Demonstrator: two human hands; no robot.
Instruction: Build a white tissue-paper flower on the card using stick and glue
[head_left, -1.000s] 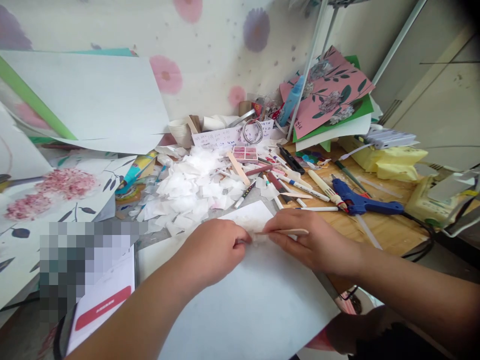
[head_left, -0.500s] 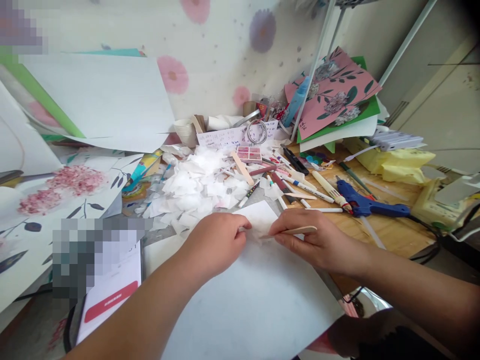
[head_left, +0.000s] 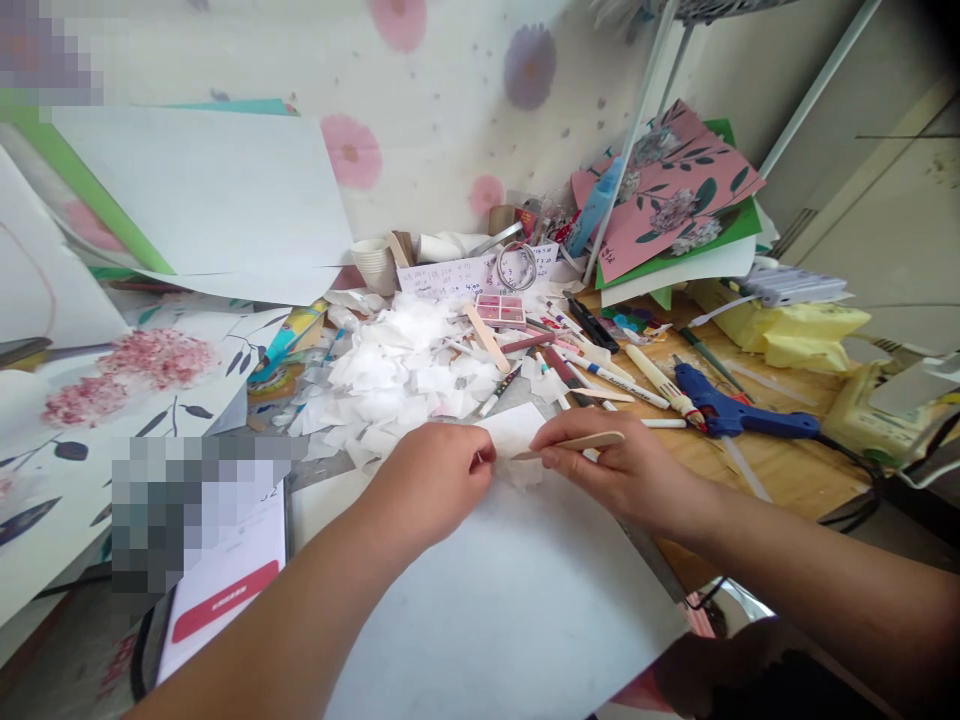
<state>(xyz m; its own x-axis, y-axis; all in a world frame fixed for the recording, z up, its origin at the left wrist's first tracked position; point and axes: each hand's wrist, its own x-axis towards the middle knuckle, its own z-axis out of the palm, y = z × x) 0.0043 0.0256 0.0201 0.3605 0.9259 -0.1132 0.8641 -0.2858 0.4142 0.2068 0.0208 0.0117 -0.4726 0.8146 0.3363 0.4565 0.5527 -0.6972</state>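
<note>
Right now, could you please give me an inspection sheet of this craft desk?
Surface: wooden desk, with a large white sheet under the hands.
Job's things: small white paper piece; wooden stick.
Clutter: heap of white paper scraps, pens, blue glue gun, phone.
Grips: left hand pinches the paper piece; right hand holds the wooden stick.
Cables: black cable runs from the glue gun.
Surroundings: floral prints at left, pink floral card at back.

Head-worn view, down over cluttered desk (head_left: 780, 470)
</note>
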